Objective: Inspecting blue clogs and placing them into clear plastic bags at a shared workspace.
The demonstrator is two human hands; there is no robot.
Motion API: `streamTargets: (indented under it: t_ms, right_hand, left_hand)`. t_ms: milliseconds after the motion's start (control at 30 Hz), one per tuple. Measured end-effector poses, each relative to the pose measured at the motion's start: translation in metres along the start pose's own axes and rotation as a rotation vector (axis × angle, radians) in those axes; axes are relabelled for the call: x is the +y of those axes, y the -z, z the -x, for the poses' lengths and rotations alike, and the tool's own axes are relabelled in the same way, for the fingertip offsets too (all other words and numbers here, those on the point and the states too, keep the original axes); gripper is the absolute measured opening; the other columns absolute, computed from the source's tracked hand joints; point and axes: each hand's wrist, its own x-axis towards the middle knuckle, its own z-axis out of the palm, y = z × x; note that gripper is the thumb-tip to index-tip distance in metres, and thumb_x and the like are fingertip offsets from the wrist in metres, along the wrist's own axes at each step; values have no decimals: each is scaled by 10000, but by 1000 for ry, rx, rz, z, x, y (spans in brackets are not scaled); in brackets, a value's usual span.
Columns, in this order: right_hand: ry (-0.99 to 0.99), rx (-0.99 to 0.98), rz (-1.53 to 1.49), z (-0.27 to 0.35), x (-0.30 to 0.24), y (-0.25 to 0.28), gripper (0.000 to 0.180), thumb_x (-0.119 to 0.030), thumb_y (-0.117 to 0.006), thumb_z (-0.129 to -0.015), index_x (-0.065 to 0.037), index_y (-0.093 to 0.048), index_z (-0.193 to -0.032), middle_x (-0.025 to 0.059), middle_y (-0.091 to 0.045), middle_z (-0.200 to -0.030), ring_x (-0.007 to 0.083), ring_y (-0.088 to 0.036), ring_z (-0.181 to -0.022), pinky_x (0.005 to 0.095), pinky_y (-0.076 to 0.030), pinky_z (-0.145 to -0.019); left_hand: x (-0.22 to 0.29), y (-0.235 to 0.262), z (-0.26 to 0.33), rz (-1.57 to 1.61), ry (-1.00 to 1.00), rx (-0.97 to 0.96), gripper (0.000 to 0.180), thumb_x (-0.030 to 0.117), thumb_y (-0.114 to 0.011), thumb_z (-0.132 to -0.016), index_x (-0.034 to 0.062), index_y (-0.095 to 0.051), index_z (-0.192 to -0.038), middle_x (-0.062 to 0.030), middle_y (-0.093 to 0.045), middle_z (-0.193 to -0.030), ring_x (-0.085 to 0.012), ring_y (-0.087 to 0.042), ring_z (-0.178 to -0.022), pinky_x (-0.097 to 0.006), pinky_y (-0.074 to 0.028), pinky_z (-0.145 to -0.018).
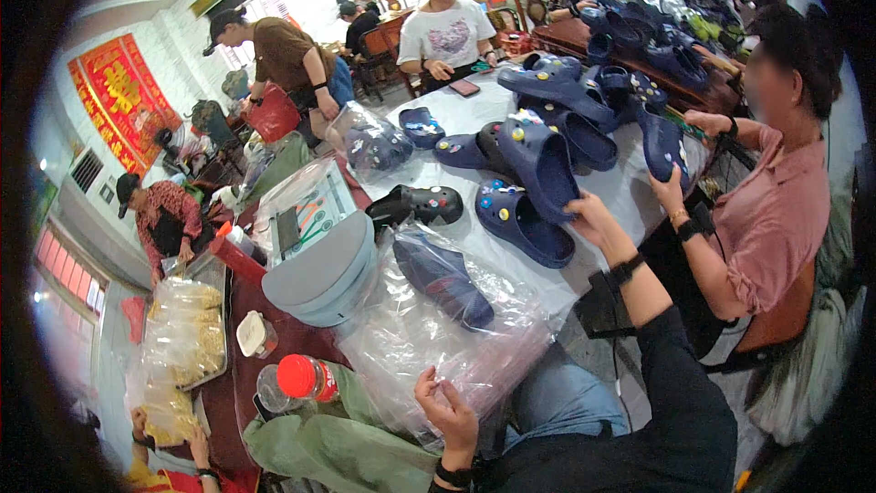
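My right hand pinches the heel edge of a navy clog with coloured charms, its toe pointing away. Beneath and beside that clog lie more navy clogs, one charm-covered clog nearest me. Above my lap, my left hand has loosely bent fingers standing apart, at the edge of a pile of clear plastic bags; nothing shows in it. A navy clog lies in or under the clear plastic on the pile. Beyond it rests a black clog with charms.
A grey-blue cap sits left of the bags, by a tray with scissors. A red-lidded jar stands nearer me. On the right, a co-worker in pink holds another navy clog. Across the white-covered table stands another person.
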Motion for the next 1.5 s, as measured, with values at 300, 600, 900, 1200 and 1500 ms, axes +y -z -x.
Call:
streamTargets:
  t_ms: [300, 600, 900, 1200, 1500]
  right_hand:
    - [-346, -241, 105, 159, 15, 39, 526, 53, -671, -701, 35, -530, -1207, 90, -639, -1102, 191, -624, -988, 330, -489, -894]
    - [-313, -530, 599, 215, -16, 15, 501, 96, -666, -687, -26, -624, -1171, 23, -610, -991, 138, -537, -936, 261, -396, -881]
    - [30, -378, 873, 223, -19, -47, 479, 88, -656, -712, -39, -614, -1172, 65, -574, -947, 160, -540, -863, 250, -417, -773]
    - [279, -174, 963, 247, -19, -57, 446, 91, -642, -686, 4, -621, -1122, 71, -568, -914, 167, -542, -826, 255, -416, -769]
    - [-32, 16, 582, 238, -9, -42, 450, 83, -585, -719, 1, -612, -1160, 43, -629, -1046, 128, -572, -932, 240, -420, -852]
  left_hand:
    - [-4, -4, 7, -269, -177, 4, 439, 132, -623, -853, -19, -461, -1231, -213, -411, -1304, -346, -435, -1181, -420, -372, -975]
    - [11, 2, -26, -310, -289, 3, 285, 37, -509, -891, -9, -604, -1156, -184, -542, -1183, -358, -486, -1116, -441, -381, -956]
    - [13, 14, -35, -167, -366, -146, 380, 3, -504, -884, -37, -516, -1262, -216, -487, -1315, -399, -481, -1185, -453, -375, -1007]
    - [17, 8, -23, -110, -361, -147, 424, -3, -492, -882, -36, -472, -1304, -250, -437, -1352, -424, -421, -1242, -487, -315, -1048]
    - [6, -14, -17, -143, 50, 139, 123, 113, -611, -872, 2, -580, -916, -163, -533, -892, -305, -532, -803, -387, -432, -697]
